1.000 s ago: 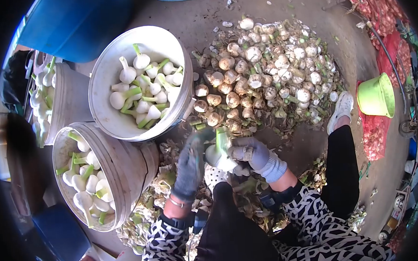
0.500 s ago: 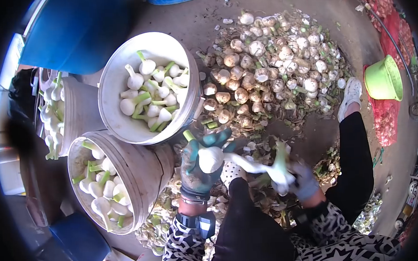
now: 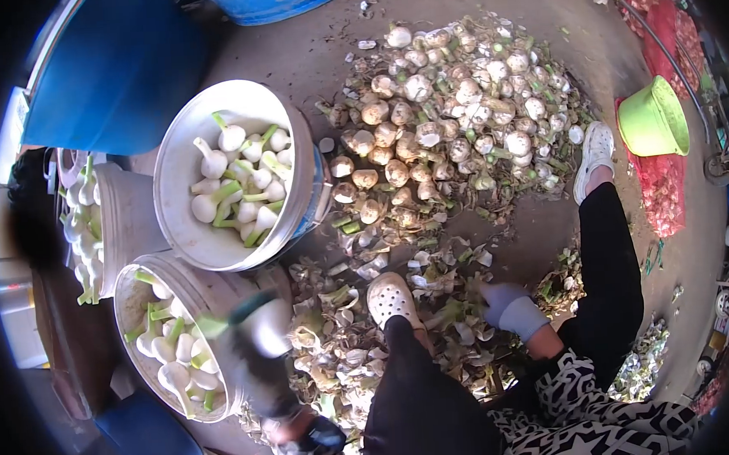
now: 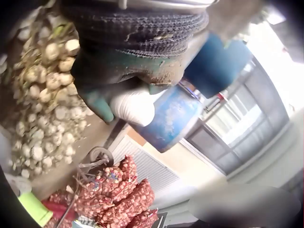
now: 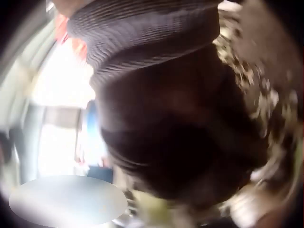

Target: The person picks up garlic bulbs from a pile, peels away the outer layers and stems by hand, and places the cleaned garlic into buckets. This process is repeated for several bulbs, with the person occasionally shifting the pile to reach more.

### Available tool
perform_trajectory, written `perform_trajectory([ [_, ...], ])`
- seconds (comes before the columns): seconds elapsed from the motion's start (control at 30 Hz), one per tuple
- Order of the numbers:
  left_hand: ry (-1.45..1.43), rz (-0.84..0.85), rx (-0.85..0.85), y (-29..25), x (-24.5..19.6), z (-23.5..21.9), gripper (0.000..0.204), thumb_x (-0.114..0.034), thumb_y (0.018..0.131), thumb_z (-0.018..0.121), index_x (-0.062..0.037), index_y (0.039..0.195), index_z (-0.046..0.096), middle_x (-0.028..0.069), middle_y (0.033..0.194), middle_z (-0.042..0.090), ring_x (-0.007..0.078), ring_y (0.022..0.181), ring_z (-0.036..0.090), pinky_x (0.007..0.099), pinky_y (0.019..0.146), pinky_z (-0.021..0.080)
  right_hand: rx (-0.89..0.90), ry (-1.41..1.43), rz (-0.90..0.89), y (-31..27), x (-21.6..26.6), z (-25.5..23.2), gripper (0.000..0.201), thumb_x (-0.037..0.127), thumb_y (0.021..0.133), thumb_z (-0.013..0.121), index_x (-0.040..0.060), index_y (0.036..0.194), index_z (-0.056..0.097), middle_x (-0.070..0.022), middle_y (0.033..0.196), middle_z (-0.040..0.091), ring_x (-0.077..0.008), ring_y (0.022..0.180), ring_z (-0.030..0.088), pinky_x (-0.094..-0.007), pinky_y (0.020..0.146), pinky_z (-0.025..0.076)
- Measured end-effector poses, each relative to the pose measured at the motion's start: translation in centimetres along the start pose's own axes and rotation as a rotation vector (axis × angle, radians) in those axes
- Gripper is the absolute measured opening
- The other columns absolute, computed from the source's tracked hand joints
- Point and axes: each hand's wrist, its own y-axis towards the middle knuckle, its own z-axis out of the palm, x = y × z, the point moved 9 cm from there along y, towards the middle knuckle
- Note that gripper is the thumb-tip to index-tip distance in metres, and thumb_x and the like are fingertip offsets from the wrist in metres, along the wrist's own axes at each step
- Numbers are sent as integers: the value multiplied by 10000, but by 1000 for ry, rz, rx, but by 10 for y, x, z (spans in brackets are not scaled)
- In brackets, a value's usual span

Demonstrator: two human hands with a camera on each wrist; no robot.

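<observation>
My gloved left hand (image 3: 261, 369), blurred in the head view, grips a peeled white garlic bulb (image 3: 271, 327) beside the lower bucket (image 3: 232, 296). The bulb's green stem points toward that bucket's mouth. In the left wrist view the gloved fingers (image 4: 99, 104) curl round the same bulb (image 4: 135, 108). My gloved right hand (image 3: 513, 309) is low over the heap of garlic peelings (image 3: 339, 369), its fingertips overlapping the scraps. The right wrist view shows that hand (image 5: 175, 128) dark and blurred; I cannot tell whether it holds anything.
A larger white bucket (image 3: 251, 102) and a third bucket (image 3: 129, 219) hold peeled garlic. Unpeeled garlic (image 3: 465, 99) is piled ahead on the floor. Two clogged feet flank the peelings. A lime-green bucket (image 3: 647, 122) and red net sacks (image 3: 664, 195) stand right, a blue barrel (image 3: 109, 76) left.
The left hand has carried the bulb leftward to the lower bucket. The right hand pulled a strip of skin away to the right; that strip no longer shows and the hand is over the peelings.
</observation>
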Motion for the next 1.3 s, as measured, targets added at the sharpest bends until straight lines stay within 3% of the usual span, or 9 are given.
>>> perform_trajectory([
  [0.07, -892, -711, 14, 1, 75, -51, 495, -393, 1007, 450, -24, 1335, 494, 129, 1232, 563, 227, 1111, 564, 340, 930, 484, -413, 304, -42, 14, -1, -34, 433, 328, 865, 607, 123, 1240, 537, -192, 1025, 666, -388, 915, 647, -457, 778, 524],
  [0.27, 510, -10, -323, 45, 26, -139, 600, -197, 915, 646, 5, 1414, 381, 168, 1406, 466, 302, 1247, 490, 427, 1040, 387, -558, 167, 44, 145, 45, -76, 559, 398, 850, 635, 158, 1327, 466, -222, 1078, 650, -396, 993, 625, -465, 862, 503],
  [0.4, -571, -185, 71, 16, -13, -16, 613, -44, 822, 683, -1, 1378, 427, 179, 1363, 505, 337, 1238, 497, 406, 1035, 394, -379, 264, 94, 203, 37, -50, 466, 332, 849, 637, 121, 1251, 531, -172, 1050, 674, -366, 1038, 636, -481, 890, 501],
  [0.47, -523, 170, 445, 30, -84, 45, 644, -93, 791, 728, -27, 1368, 450, 192, 1362, 498, 325, 1227, 509, 385, 1018, 417, -382, 377, 55, 201, 31, -44, 414, 314, 872, 618, 103, 1223, 552, -158, 1015, 685, -354, 1018, 649, -481, 869, 515],
  [0.53, -817, 74, 467, 8, -94, 107, 660, -138, 788, 754, -33, 1367, 456, 175, 1347, 520, 327, 1237, 504, 389, 1024, 416, 183, 1882, -85, 174, 60, -2, 325, 268, 923, 579, 78, 1187, 573, -115, 965, 692, -302, 967, 669, -443, 847, 535],
  [0.67, -1068, 55, 536, -8, -116, 141, 768, -296, 749, 815, -36, 1376, 455, 175, 1292, 567, 269, 1203, 550, 364, 971, 457, 167, 2428, -204, 88, 124, -26, 343, 310, 943, 590, 76, 1194, 579, -50, 965, 682, -206, 921, 654, -353, 839, 530],
  [0.83, -836, 205, 433, 15, -125, 96, 725, -265, 721, 810, -38, 1331, 492, 172, 1201, 614, 338, 1089, 599, 402, 948, 467, -594, 1249, -299, 36, 83, -99, 265, 302, 919, 631, 49, 989, 671, -38, 913, 688, -109, 840, 616, -295, 749, 492],
  [1.13, -585, 341, 346, 12, -140, 86, 771, -123, 627, 768, -44, 1338, 481, 183, 1261, 554, 375, 1086, 560, 434, 931, 456, -620, 1100, -402, 14, 108, -132, 154, 144, 909, 626, 19, 993, 661, -92, 831, 678, -166, 759, 639, -308, 701, 497],
  [1.3, -1640, -453, 839, -13, -118, 139, 752, -380, 860, 709, 1, 1418, 380, 73, 1199, 587, 187, 1089, 563, 303, 931, 455, -594, 959, -599, 3, 116, -147, 157, 109, 923, 585, 14, 1029, 651, -107, 871, 681, -196, 811, 659, -321, 736, 500],
])
